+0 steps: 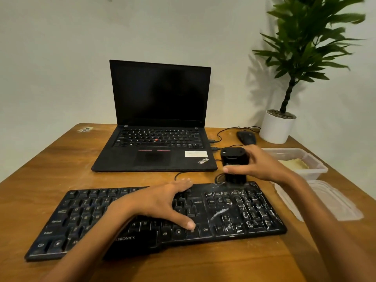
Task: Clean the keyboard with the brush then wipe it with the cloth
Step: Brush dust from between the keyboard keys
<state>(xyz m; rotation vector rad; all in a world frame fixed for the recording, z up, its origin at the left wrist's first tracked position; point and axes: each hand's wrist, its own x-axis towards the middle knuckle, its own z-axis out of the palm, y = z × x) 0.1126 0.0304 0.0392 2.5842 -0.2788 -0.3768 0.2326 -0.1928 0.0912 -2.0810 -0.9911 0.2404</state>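
Note:
A black keyboard (244, 212) lies across the front of the wooden table, its right part streaked with white dust. My left hand (162, 202) rests flat on its middle keys, fingers spread and thumb near the bottom row. My right hand (260, 163) grips a chunky black brush (234, 159), held upright with its bristle end touching the keyboard's top right edge. A yellowish cloth (295, 164) lies inside a clear plastic box (317, 171) to the right.
An open black laptop (158, 119) stands behind the keyboard with cables at its right side. A black mouse (246, 137) and a white potted plant (276, 127) sit at the back right. A clear lid (325, 200) lies by the table's right edge.

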